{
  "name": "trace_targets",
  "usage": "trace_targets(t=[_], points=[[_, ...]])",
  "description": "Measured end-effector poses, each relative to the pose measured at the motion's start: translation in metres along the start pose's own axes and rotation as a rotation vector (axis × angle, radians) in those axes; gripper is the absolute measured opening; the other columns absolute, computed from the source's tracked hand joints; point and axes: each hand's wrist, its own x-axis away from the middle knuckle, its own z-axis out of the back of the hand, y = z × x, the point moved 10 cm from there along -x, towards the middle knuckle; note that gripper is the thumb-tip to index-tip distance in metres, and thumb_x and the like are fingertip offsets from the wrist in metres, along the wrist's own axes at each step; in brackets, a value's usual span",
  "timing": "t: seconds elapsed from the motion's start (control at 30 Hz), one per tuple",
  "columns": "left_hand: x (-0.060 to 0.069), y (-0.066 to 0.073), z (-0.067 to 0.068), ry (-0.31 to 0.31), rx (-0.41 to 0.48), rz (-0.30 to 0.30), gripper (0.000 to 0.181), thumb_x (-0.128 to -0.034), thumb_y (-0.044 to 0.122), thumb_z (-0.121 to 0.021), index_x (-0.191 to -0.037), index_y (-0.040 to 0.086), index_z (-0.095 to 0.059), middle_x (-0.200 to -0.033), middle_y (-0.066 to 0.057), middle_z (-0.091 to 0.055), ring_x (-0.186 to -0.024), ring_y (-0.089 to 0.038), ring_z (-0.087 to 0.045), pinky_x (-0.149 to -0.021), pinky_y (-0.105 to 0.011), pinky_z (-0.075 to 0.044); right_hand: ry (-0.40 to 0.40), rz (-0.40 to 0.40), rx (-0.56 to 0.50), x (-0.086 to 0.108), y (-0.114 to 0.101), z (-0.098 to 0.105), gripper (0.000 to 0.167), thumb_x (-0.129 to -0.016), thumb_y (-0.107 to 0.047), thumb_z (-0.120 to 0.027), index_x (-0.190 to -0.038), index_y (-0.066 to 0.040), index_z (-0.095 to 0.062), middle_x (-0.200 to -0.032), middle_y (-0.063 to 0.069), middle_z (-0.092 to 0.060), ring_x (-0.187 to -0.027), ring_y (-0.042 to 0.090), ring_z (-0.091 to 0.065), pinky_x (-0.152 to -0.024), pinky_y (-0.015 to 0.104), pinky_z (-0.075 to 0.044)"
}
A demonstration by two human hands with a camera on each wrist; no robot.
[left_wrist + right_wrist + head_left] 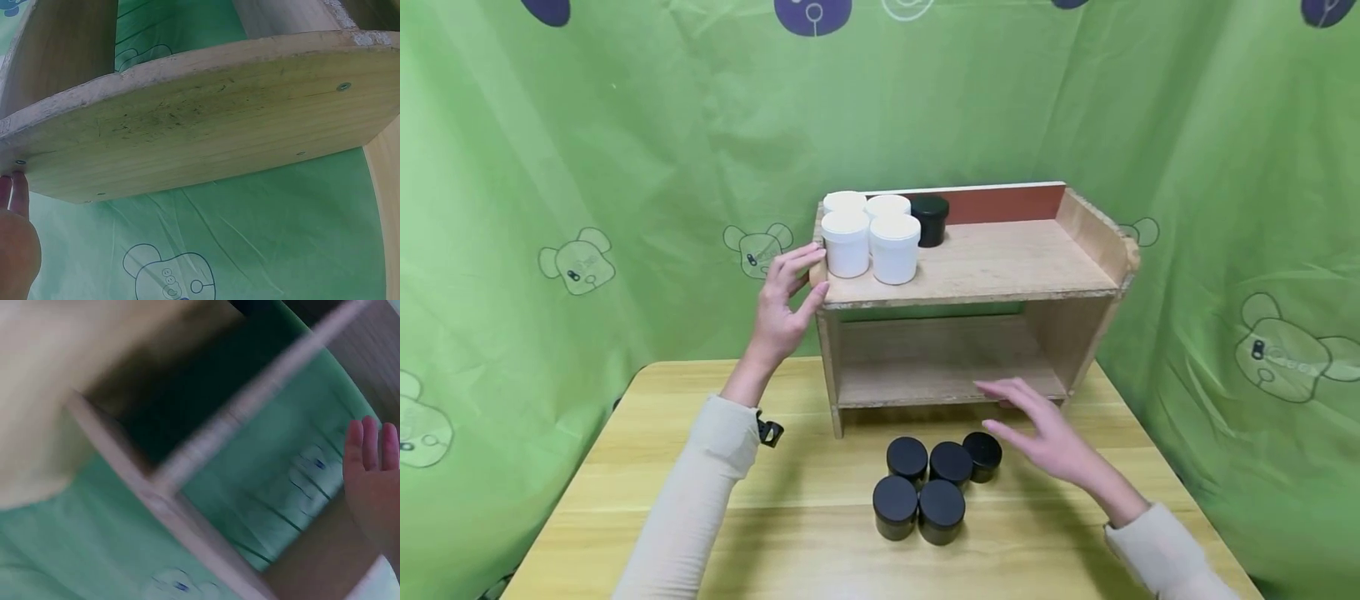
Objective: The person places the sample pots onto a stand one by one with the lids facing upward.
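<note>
My left hand (784, 310) touches the left side of the wooden shelf (1000, 262), its fingers at the upper edge beside the white jars (847, 250). In the left wrist view the fingertips of that hand (19, 244) rest against the side panel (206, 125). A black jar (930, 223) stands behind and right of the white ones on the top board. My right hand (1043, 435), fingers extended and holding nothing, is in the air right of the black-lidded jars (941, 510) on the table. The right wrist view shows this hand (375, 481) at its right edge.
The shelf's lower board (940, 362) lies behind the several black jars. A wooden table (670, 433) carries the shelf. Green cloth (655, 125) with printed animal heads hangs behind and at both sides.
</note>
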Motion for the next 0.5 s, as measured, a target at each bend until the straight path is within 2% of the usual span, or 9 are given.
trace_targets(t=[0.07,0.17,0.27,0.5], points=[[-0.001,0.008,0.000,-0.002,0.003,0.008,0.041,-0.0972,-0.001,-0.064,-0.138,-0.004,-0.057,-0.149,-0.022,-0.049,-0.142,-0.036,-0.047,-0.118,-0.044,-0.048,-0.034,-0.052,-0.002,0.009,0.014,-0.012,0.053,-0.096,-0.014,-0.074,-0.146,-0.008,-0.056,-0.140,0.008,-0.063,-0.125,0.027,-0.059,-0.109,0.046,-0.053],[-0.002,0.021,0.001,-0.005,0.005,0.011,0.040,-0.0971,-0.002,-0.063,-0.137,-0.006,-0.057,-0.148,-0.024,-0.048,-0.141,-0.038,-0.047,-0.118,-0.044,-0.048,-0.086,-0.116,-0.035,0.021,0.032,-0.028,0.055,-0.097,-0.019,-0.073,-0.147,-0.009,-0.054,-0.144,0.011,-0.060,-0.129,0.039,-0.057,-0.108,0.065,-0.049],[-0.002,0.025,0.001,-0.009,0.005,0.013,0.040,-0.0972,-0.001,-0.063,-0.137,-0.006,-0.057,-0.148,-0.024,-0.049,-0.140,-0.037,-0.047,-0.118,-0.043,-0.048,-0.129,-0.159,-0.071,0.030,0.045,-0.040,0.057,-0.097,-0.023,-0.073,-0.149,-0.009,-0.052,-0.144,0.015,-0.057,-0.129,0.045,-0.057,-0.107,0.069,-0.048],[-0.001,0.026,0.002,-0.003,0.003,0.015,0.040,-0.0973,-0.001,-0.064,-0.136,-0.006,-0.058,-0.148,-0.023,-0.050,-0.140,-0.036,-0.048,-0.117,-0.041,-0.049,-0.190,-0.189,-0.109,0.041,0.062,-0.058,0.063,-0.095,-0.027,-0.075,-0.150,-0.008,-0.051,-0.139,0.016,-0.056,-0.126,0.046,-0.058,-0.105,0.069,-0.049]])
